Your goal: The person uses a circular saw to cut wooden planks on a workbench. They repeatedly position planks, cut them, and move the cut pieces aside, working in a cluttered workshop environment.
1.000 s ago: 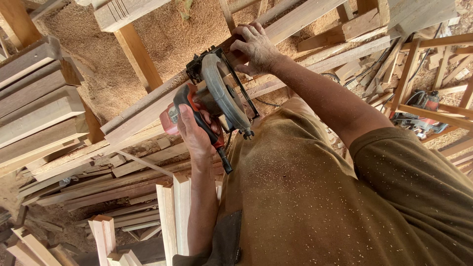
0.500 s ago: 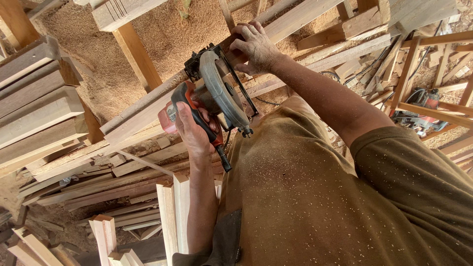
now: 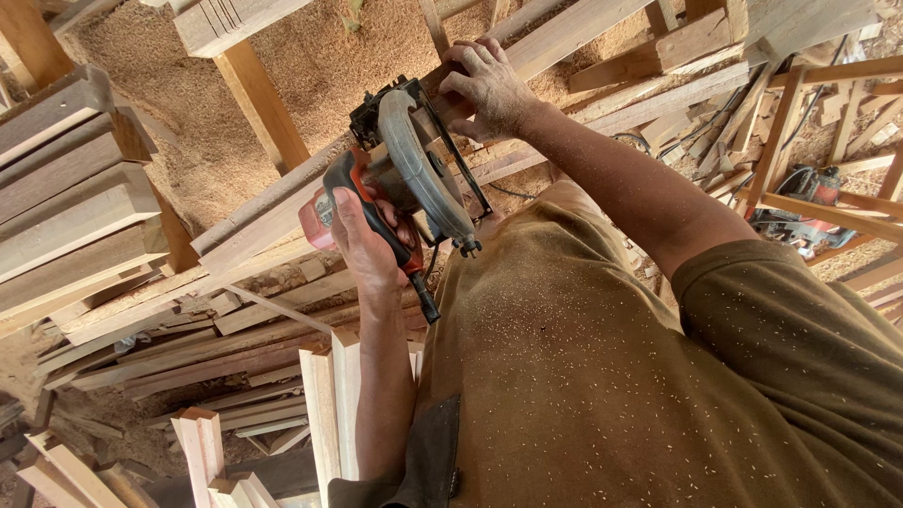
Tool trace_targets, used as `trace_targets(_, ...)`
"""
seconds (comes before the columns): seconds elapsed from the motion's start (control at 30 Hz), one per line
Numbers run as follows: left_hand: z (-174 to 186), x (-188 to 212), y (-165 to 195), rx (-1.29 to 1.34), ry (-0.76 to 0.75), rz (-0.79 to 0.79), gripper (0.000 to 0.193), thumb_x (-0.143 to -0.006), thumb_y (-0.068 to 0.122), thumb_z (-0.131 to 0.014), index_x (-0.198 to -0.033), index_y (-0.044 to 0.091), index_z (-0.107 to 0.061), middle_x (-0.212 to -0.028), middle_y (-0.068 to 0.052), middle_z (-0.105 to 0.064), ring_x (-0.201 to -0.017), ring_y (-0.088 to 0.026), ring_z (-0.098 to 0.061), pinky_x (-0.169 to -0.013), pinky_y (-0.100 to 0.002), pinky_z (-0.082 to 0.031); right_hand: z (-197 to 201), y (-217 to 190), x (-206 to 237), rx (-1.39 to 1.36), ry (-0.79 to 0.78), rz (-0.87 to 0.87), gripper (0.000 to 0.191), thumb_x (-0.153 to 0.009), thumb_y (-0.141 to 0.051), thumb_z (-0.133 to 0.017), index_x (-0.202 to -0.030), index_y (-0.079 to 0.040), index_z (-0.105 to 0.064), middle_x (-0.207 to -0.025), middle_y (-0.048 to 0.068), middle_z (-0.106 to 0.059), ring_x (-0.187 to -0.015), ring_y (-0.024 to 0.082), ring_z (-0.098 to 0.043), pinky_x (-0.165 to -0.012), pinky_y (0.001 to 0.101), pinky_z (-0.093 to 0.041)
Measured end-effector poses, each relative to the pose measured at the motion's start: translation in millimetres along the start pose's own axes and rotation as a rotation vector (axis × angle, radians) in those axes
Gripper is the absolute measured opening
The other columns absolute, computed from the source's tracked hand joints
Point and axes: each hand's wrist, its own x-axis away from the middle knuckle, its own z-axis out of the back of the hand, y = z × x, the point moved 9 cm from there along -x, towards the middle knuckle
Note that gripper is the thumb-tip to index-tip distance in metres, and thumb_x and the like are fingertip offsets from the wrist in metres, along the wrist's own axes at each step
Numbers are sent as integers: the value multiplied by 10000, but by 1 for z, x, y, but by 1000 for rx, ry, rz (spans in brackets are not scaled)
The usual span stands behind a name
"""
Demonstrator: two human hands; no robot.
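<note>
With the left hand point(image 3: 362, 240) clenched round the circular saw point(image 3: 404, 179) and the right hand point(image 3: 489, 89) gripping the plank point(image 3: 574, 33) just beside it, a kickback could have cut fingers.

One hand point(image 3: 367, 235) grips the circular saw point(image 3: 409, 174); the other hand point(image 3: 489, 89) presses the long plank point(image 3: 273, 212), apparently mid-cut amid sawdust.

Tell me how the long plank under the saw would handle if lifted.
The plank looks like thick sawn timber, so probably stiff. Long and narrow, it would likely tip if gripped off-centre. Sawdust around may make it slippery.
</note>
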Motion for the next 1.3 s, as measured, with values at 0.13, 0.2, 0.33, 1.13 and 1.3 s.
trace_targets(0.13,-3,0,4,6,-25,-5,588,-1056,618,-435,-1121,49,-570,-656,-7,-523,-462,-88,-521,-365,-247,-451,1,-1,1,-3,-2,0,582,-788,-391,-919,-1251,-153,-659,-1436,189,-479,-1459,398,-392,-1250,570,-240)
trace_targets(0.2,-4,-1,7,1,-15,-19,583,-1052,612,-436,-1113,51,-583,-645,-5,-523,-457,-90,-522,-363,-252,-449,1,-1,1,-8,-3,-6,574,-785,-377,-914,-1250,-156,-661,-1436,188,-480,-1452,394,-394,-1249,575,-237)
trace_targets(0.33,-8,-2,12,21,-39,-28,566,-1058,611,-450,-1109,60,-573,-663,0,-527,-478,-91,-528,-380,-250,-450,3,-1,1,-6,5,-5,572,-786,-381,-912,-1250,-163,-658,-1445,185,-478,-1464,406,-384,-1243,574,-236)
trace_targets(1.13,-8,-23,16,-18,-39,-69,587,-1046,641,-457,-1025,65,-568,-634,9,-527,-466,-87,-547,-365,-245,-472,1,0,1,-6,-4,-8,588,-782,-391,-923,-1252,-162,-654,-1441,183,-467,-1462,400,-383,-1237,588,-240)
trace_targets(1.3,-7,-30,20,-47,-44,-87,588,-1042,647,-443,-1014,73,-566,-617,1,-524,-458,-98,-553,-364,-252,-466,4,-3,2,-33,10,5,592,-788,-400,-930,-1244,-155,-643,-1441,187,-465,-1472,405,-374,-1232,590,-247)
